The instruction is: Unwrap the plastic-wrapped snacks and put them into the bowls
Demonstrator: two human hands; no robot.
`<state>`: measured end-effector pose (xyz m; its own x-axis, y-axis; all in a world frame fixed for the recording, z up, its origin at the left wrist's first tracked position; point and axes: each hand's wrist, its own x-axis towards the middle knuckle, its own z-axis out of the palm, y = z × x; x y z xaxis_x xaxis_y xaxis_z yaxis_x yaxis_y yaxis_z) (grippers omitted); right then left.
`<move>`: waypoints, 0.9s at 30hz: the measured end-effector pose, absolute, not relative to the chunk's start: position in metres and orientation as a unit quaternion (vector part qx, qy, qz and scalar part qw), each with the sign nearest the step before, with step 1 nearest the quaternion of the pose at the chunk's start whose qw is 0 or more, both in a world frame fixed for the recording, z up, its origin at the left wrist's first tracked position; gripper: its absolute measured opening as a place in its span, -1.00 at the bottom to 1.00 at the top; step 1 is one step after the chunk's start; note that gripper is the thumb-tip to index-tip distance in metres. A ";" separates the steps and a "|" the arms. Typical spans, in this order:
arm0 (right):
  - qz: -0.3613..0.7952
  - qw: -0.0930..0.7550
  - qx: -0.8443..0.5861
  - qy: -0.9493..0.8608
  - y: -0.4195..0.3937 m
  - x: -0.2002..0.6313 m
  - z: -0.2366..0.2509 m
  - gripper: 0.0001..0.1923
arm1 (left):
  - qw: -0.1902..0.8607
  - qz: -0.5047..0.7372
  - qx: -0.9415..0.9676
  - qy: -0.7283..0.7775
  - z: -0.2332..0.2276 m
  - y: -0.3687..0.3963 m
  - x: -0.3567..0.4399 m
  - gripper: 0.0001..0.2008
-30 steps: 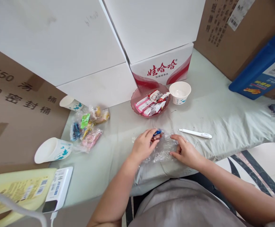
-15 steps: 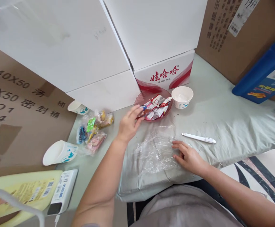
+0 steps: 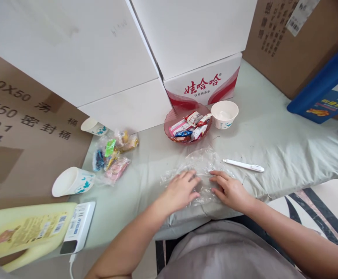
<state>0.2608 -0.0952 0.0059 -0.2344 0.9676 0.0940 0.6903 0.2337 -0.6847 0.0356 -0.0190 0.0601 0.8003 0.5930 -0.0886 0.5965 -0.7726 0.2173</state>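
Observation:
A clear plastic bag point(image 3: 205, 159) lies flat and crinkled on the cloth-covered surface in front of me. My left hand point(image 3: 182, 190) rests on its left part, fingers spread. On its right side lies my right hand point(image 3: 229, 190), fingers loosely apart and touching the plastic. Beyond the bag, a reddish see-through bowl point(image 3: 171, 118) holds several wrapped snacks, among them a blue packet point(image 3: 183, 133) near the front rim. A white paper cup point(image 3: 224, 115) stands against the bowl's right side. To the right of the bag is a slim white cutter-like tool point(image 3: 243, 165).
Small bagged toys point(image 3: 113, 155) lie at the left, between a tipped paper cup point(image 3: 73, 182) and another cup point(image 3: 93, 126). A yellow bottle point(image 3: 26, 232) and a white power bank point(image 3: 80, 224) are nearer. White boxes point(image 3: 122, 100) and a blue bottle point(image 3: 322, 93) stand behind.
My left hand has let go of the blue-and-brown packet at the bowl and come back onto the plastic bag. The packet now lies in the bowl. My right hand has stayed on the bag.

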 end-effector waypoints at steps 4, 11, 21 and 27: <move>0.273 0.261 -0.516 -0.769 -0.109 0.267 0.021 -0.74 | 0.016 0.012 0.886 0.464 0.044 -0.014 -0.006 -0.64; 0.228 0.273 -0.485 -0.799 -0.125 0.291 0.027 -0.70 | 0.175 0.077 0.935 0.298 0.040 -0.058 -0.036 -0.52; 0.121 0.157 -0.536 -0.821 -0.127 0.302 0.006 -0.35 | 0.250 0.142 0.905 0.315 0.033 -0.083 -0.044 -0.85; 0.163 0.207 -0.491 -0.831 -0.123 0.307 0.021 -0.90 | 0.428 0.172 0.781 0.420 0.046 -0.079 -0.051 -0.81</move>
<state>0.3072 -0.1233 0.0210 -0.4333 0.8824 0.1835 0.7480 0.4656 -0.4729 -0.0506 -0.0786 0.0462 0.5883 0.8034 -0.0917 0.5092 -0.2800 0.8138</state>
